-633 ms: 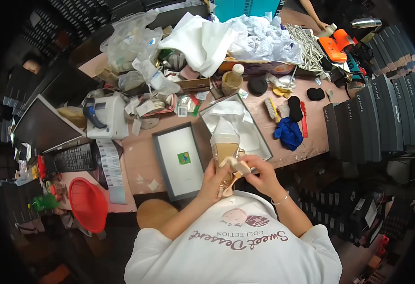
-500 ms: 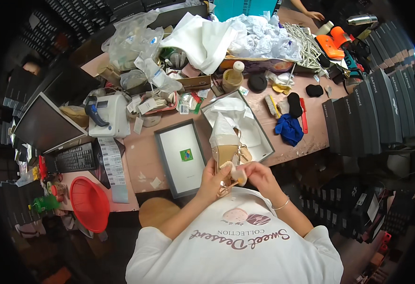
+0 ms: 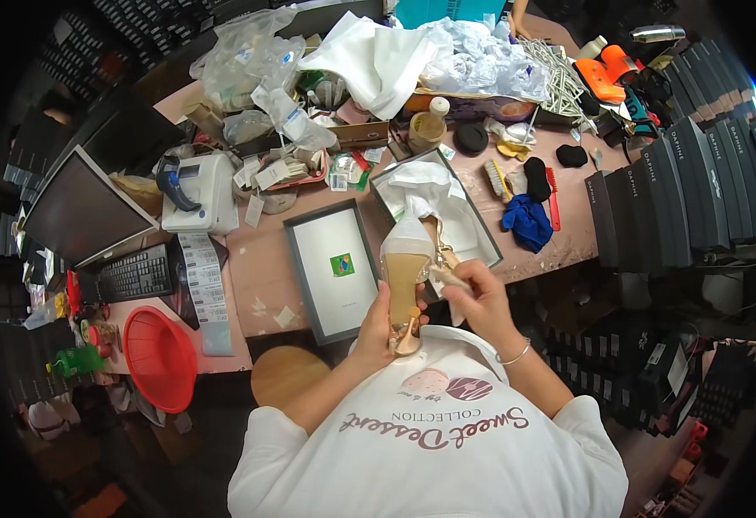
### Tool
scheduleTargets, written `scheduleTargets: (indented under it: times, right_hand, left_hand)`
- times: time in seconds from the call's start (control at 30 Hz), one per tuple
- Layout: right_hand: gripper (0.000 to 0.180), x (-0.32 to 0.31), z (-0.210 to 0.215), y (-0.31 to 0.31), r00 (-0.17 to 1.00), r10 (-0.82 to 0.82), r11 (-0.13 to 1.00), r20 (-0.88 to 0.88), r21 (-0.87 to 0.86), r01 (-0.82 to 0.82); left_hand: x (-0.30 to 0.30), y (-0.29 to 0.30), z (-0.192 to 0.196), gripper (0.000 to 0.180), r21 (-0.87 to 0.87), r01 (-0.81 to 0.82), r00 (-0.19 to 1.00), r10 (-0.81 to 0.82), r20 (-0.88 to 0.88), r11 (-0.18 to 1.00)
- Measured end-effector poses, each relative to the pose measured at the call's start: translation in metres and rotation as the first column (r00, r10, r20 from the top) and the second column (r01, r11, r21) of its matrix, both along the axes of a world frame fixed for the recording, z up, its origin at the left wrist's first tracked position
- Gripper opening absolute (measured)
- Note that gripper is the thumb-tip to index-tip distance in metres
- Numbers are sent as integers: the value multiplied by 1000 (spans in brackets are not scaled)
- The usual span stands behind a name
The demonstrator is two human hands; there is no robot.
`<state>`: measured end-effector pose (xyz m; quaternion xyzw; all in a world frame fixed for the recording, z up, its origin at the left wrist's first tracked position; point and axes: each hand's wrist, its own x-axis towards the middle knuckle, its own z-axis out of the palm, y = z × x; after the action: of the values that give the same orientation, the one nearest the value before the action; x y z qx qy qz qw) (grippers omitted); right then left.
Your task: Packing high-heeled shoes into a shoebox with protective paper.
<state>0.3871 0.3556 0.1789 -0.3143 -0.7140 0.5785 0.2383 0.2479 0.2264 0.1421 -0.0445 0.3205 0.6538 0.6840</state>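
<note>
Shoe in our left hand, fingers wrapped around its heel, our right hand pinching its strap, open box at the table's front edge.

Even, bright overhead light falls on the counter, with soft, short shadows. White tissue paper at the counter's far edge glares slightly. Fisheye bending curves straight edges; the rim falls into black vignette. Centre sharp, margins softer.

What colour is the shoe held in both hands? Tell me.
The shoe is tan-gold, with white paper stuffed in its toe; the head view shows it.
</note>
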Motion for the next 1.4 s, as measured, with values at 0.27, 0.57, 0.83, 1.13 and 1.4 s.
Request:
scheduleTargets:
  times: [0.27,0.57,0.83,1.13,1.4]
  right_hand:
    - [19,3,-5,-35,881,463,828,99,305,-469]
    - [21,-5,-21,-36,934,337,844,116,403,-354]
    - [16,-19,-11,-27,919,372,822,130,413,-392]
    - [13,-18,1,-21,911,389,858,139,304,-413]
    - [7,10,-31,72,977,-125,898,175,439,36]
  left_hand:
    - [17,-13,-11,54,-113,-78,995,84,50,991]
    - [23,-17,-15,48,-159,-131,991,123,-60,979]
    - [22,-12,-10,49,-146,-260,955,232,-184,955]
    - [14,-3,-2,51,-160,-276,947,239,-216,948]
    - [-5,12,11,54,-70,-347,892,306,-333,935]
